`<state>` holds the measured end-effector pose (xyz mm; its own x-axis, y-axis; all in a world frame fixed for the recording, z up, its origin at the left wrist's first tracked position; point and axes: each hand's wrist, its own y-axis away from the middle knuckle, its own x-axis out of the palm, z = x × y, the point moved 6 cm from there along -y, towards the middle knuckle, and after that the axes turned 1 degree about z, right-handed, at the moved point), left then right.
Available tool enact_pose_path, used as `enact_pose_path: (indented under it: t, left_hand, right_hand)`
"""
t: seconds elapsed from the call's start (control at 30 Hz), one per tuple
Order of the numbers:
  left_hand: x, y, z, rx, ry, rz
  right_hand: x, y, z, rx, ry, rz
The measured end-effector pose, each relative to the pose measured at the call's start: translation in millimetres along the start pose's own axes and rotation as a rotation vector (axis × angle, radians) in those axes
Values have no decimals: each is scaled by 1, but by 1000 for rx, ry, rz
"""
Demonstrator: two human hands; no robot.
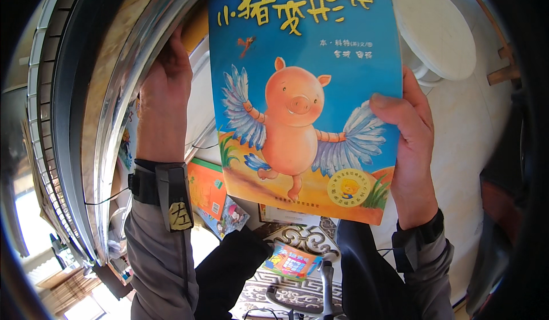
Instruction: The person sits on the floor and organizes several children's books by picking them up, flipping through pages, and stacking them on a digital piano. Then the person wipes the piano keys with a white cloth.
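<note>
My right hand grips the right edge of a children's picture book, its thumb on the cover. The cover is blue and orange and shows a smiling pig with feathered wings on its arms. The book is upright and faces me. My left hand is raised to the left of the book, beside a shiny curved edge; its fingers are in shadow and partly hidden, so what they touch cannot be told. Both wrists wear black straps with small black units.
Below lie an orange book, an illustrated book and a colourful booklet near a patterned mat. A round white stool stands at upper right. A metal-trimmed furniture edge runs down the left.
</note>
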<state>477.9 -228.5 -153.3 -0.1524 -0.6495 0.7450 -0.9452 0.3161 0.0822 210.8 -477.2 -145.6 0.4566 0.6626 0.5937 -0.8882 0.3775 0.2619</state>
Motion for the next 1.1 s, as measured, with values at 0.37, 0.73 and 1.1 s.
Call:
enact_pose_path:
  t: [0.37, 0.73, 1.1]
  left_hand:
    - [-8, 0, -7, 16, 339, -50]
    - [-2, 7, -6, 43, 338, -20]
    - [-15, 11, -9, 39, 263, 69]
  right_hand:
    - [5, -8, -1, -7, -16, -69]
    - [3, -26, -25, 40, -82, -83]
    - [36, -44, -17, -114, 13, -103]
